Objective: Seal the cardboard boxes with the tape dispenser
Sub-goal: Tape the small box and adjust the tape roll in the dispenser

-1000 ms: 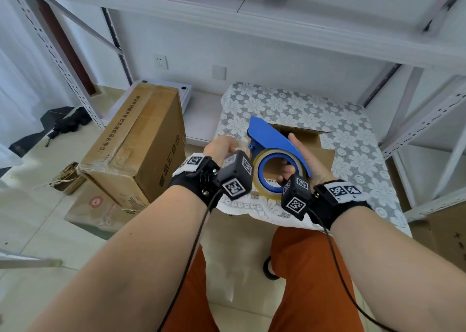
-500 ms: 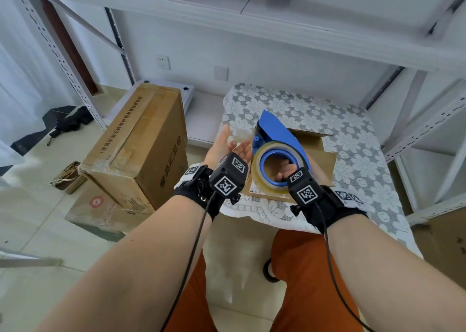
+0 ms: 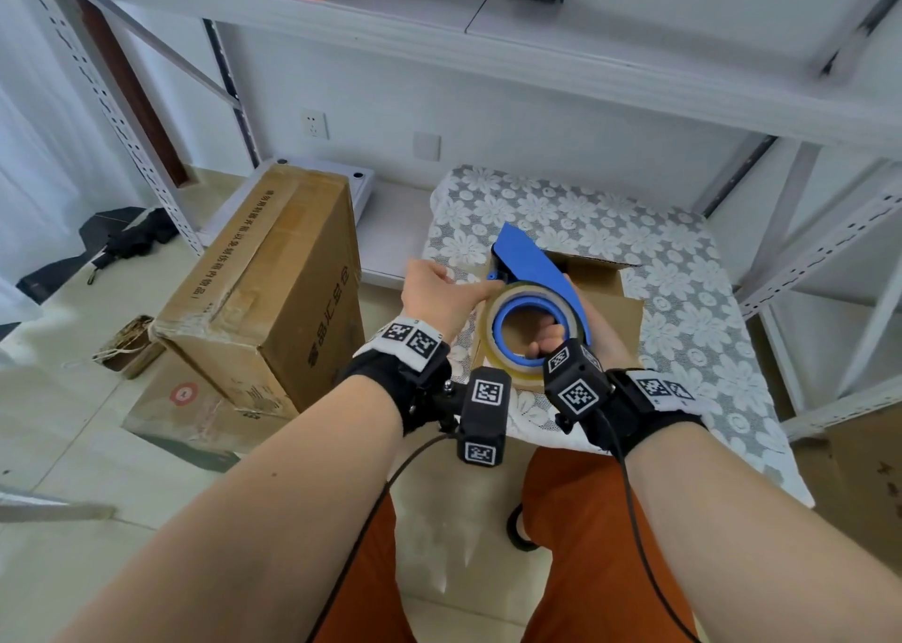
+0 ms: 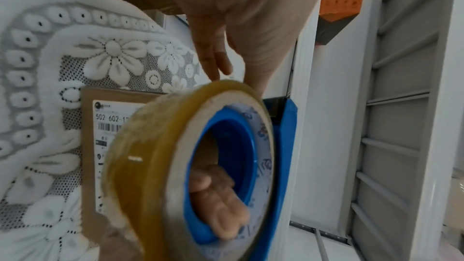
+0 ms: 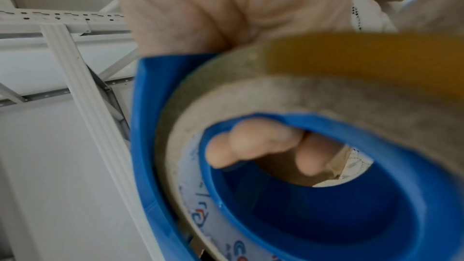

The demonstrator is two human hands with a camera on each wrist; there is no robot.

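**Two hands on the tape dispenser above the small box**

Both of my hands are up at the blue tape dispenser [image 3: 539, 278], which I hold in the air just above the small cardboard box [image 3: 617, 300] on the lace-covered counter [image 3: 693, 310]. My right hand [image 3: 583, 337] grips the dispenser, its fingers [image 4: 220, 203] curled through the blue core of the tape roll [image 3: 493, 344]. My left hand [image 3: 441, 293] reaches to the top edge of the roll near the dispenser's nose; its fingertips touch the tape there, but I cannot tell whether they pinch a loose end. The small box sits with its flaps raised, a shipping label [image 4: 110, 124] on its side. One large cardboard box [image 3: 273, 291] stands on the floor to my left, well apart from the counter.
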